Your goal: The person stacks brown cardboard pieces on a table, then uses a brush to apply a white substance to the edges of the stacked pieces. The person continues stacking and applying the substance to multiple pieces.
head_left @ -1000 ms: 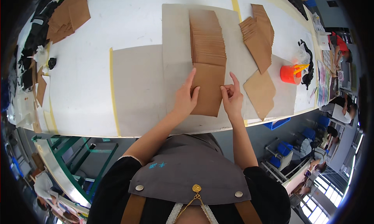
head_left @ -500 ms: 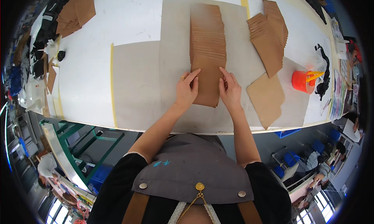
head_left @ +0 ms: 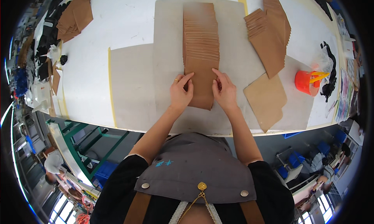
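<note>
Brown panels point(head_left: 201, 35) overlap beyond our fingers point(head_left: 187, 77); the nearest panel point(head_left: 201, 89) lies between them. Our right hand point(head_left: 226, 92), its index finger lifted a second ago, now touches that edge opposite our left hand point(head_left: 181, 93), seemingly steadying it; whether either pinches, we cannot tell.

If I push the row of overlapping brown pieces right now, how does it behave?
The row of brown pieces would likely shift piece by piece, not as one block: many separate edges show, no band visible. Each piece looks thin, so probably light and somewhat bendable. Rolling seems unlikely: flat pieces, spread along the grey board.
</note>
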`<state>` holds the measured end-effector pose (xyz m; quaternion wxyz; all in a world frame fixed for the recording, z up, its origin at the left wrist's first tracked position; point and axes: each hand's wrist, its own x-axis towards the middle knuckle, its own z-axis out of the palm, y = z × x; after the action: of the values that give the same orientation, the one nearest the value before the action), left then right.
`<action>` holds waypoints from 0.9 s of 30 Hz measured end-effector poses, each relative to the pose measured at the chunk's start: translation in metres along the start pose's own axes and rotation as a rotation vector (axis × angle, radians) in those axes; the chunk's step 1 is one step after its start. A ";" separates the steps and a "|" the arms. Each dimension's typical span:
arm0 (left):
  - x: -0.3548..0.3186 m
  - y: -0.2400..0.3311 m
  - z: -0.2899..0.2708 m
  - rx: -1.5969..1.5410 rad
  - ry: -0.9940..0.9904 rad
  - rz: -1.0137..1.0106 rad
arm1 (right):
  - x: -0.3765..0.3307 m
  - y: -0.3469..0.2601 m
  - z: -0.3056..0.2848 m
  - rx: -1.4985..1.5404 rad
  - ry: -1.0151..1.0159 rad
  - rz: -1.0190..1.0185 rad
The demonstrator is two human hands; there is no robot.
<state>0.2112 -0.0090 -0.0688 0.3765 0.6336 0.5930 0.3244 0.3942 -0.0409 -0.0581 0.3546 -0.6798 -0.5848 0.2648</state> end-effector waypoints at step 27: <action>-0.001 0.030 0.017 0.652 -0.017 0.210 | 0.191 0.159 -0.196 -0.677 0.054 0.471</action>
<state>0.2408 -0.0116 -0.0512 0.1235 0.7807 0.5940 0.1495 0.6760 0.1027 -0.0548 0.0558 -0.8800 -0.4579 0.1135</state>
